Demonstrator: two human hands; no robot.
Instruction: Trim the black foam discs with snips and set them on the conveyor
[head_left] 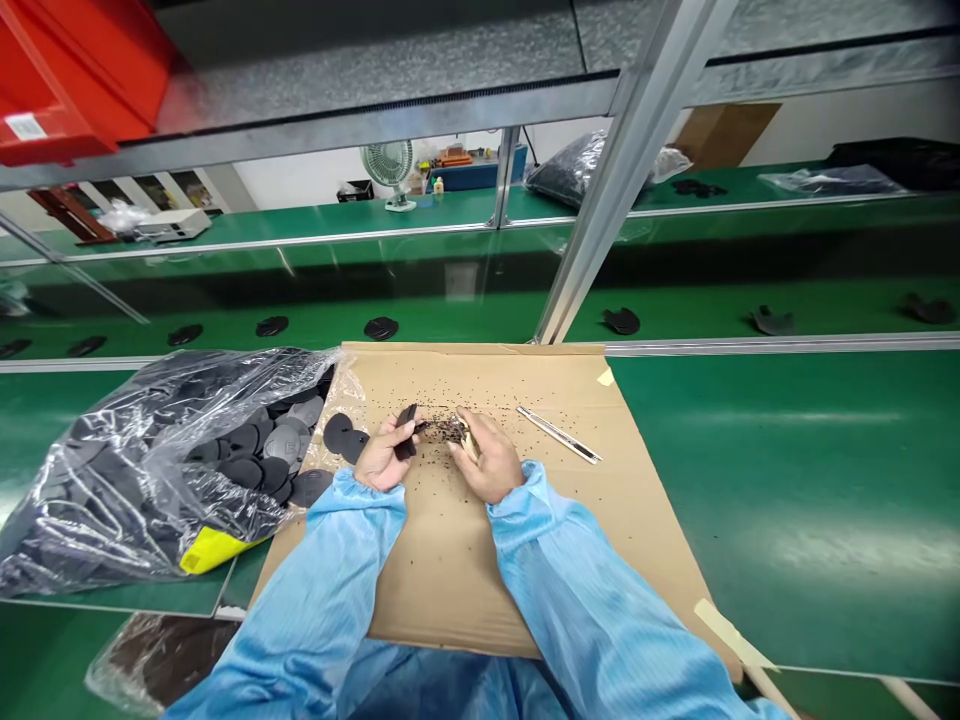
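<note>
Closest to us, our blue ribbed sleeves (330,590) reach over a sheet of cardboard (457,600) laid on the green desk (795,520). Our left hand (384,455) curls around a black rubber disc (406,432), held edge-up, while our right hand (491,455) is closed over a pale item (470,443), too small to name, right beside the disc. Dark crumbs (444,431) lie scattered over the cardboard around both hands. Just to their right lies a slim steel craft knife (559,435). On our left, a clear plastic bag (142,470) spills more black discs (337,432) onto the cardboard's edge. Farther off, a green conveyor belt (750,320) bears dark pieces (622,320), and a small white fan (390,170) stands on the far desk (262,225).
</note>
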